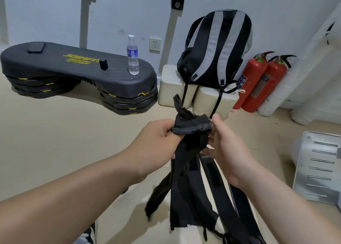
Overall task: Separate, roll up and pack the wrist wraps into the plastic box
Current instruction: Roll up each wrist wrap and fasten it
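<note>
Left hand (pixel 156 142) and right hand (pixel 227 147) pinch bunched top of limp black fabric wrist wraps (pixel 191 170); light, floppy, tangle-prone; grip single strap end.

step platform (pixel 77 66): yellow "JOINFIT" above boxed "PRO" | bottle and extinguisher labels: unreadable
</note>
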`<action>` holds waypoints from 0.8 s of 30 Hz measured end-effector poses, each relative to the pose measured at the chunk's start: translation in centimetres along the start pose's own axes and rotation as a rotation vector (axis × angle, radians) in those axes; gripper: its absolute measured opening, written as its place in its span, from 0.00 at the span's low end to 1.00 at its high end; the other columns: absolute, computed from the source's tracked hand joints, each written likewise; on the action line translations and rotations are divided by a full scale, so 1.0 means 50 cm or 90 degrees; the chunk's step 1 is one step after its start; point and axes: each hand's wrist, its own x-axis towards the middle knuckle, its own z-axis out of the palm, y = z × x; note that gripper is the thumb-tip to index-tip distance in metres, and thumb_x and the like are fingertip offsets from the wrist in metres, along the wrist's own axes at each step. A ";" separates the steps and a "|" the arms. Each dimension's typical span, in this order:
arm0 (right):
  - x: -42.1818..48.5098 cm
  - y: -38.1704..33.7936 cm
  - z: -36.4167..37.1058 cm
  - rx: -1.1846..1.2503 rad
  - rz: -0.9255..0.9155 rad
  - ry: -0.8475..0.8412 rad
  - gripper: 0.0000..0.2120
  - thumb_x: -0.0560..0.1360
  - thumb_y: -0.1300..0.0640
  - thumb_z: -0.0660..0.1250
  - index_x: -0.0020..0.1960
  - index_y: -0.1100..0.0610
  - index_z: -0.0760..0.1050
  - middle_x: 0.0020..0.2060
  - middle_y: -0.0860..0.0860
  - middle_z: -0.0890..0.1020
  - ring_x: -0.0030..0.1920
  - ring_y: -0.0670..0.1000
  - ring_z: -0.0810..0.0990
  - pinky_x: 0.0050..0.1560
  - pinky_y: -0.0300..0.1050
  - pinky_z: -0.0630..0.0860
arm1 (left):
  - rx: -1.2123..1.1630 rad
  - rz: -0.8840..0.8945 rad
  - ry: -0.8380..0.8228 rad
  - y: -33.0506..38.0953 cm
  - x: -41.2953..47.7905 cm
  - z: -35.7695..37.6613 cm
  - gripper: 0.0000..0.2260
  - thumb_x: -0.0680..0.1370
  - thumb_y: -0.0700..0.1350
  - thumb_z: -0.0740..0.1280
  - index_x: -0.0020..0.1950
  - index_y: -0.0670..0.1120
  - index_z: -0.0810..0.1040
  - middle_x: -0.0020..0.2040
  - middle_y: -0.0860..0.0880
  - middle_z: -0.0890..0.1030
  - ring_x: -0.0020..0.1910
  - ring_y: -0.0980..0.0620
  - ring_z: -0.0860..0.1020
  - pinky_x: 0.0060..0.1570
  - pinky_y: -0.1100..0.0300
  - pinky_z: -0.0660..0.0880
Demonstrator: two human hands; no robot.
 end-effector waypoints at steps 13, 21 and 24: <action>-0.038 0.024 0.056 0.000 -0.078 -0.027 0.15 0.83 0.44 0.68 0.59 0.54 0.80 0.53 0.58 0.88 0.56 0.56 0.87 0.62 0.58 0.82 | 0.125 -0.056 -0.047 -0.006 -0.002 0.011 0.09 0.87 0.54 0.58 0.58 0.51 0.74 0.52 0.51 0.83 0.53 0.53 0.81 0.55 0.52 0.78; -0.016 0.023 0.039 -0.006 -0.069 0.015 0.14 0.88 0.49 0.59 0.61 0.52 0.82 0.53 0.54 0.89 0.56 0.55 0.88 0.63 0.63 0.82 | 0.062 -0.046 0.000 0.010 0.013 -0.011 0.08 0.83 0.51 0.69 0.46 0.50 0.77 0.38 0.52 0.78 0.36 0.57 0.76 0.38 0.62 0.73; -0.015 0.017 0.033 -0.017 -0.076 0.011 0.14 0.88 0.51 0.58 0.61 0.52 0.82 0.53 0.55 0.89 0.58 0.56 0.87 0.65 0.63 0.80 | -0.058 -0.121 -0.016 0.016 0.017 -0.021 0.12 0.81 0.50 0.72 0.42 0.48 0.76 0.36 0.49 0.77 0.32 0.55 0.74 0.31 0.62 0.67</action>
